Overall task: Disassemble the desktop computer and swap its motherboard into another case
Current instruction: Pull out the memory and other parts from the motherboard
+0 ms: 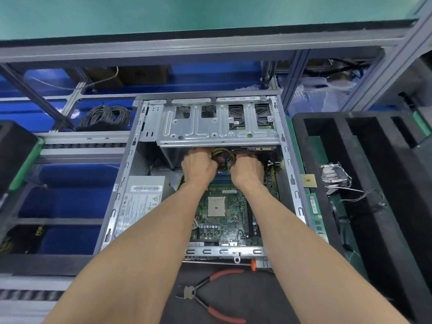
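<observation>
Case: open computer case [131, 164] lies on the bench, motherboard [224, 213] inside, beside the power supply [138, 206].
Writing: the supply's label is too blurred to read.
Hands: left hand [198, 166] and right hand [247, 168] reach under the drive cage [217, 127] by yellow wires [228, 152]; fingers hidden, grip cannot be told.
Foam tray: holds a heatsink [334, 177].
Foreground: red-handled pliers [210, 295].
</observation>
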`<state>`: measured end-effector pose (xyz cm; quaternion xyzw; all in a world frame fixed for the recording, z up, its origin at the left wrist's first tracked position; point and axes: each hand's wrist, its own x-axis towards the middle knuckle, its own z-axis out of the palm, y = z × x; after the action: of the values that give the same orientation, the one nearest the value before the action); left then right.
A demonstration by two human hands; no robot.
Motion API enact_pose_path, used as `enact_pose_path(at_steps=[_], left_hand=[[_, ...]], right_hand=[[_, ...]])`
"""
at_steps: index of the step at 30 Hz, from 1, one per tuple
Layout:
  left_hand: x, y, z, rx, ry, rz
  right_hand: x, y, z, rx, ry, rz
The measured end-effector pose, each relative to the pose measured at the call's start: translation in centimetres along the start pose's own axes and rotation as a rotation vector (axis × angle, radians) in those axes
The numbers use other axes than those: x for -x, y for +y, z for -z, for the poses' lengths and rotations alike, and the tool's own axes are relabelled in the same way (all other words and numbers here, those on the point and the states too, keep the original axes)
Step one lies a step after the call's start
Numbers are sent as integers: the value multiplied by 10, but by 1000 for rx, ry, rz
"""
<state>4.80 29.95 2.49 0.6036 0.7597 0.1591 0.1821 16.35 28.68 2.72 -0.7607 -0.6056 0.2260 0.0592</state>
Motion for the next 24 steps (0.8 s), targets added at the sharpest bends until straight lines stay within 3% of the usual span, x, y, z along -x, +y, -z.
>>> enact_pose_path(at_steps=[7, 15, 24], left_hand=[[5, 0, 7, 50, 22, 99], [6, 1, 10, 58, -96, 77], [-4, -4, 0, 49, -48, 118]], right_hand=[[0, 3, 0, -15, -6, 11], [-2, 5, 0, 0, 9, 53], [-7, 4, 5, 0, -76, 72]])
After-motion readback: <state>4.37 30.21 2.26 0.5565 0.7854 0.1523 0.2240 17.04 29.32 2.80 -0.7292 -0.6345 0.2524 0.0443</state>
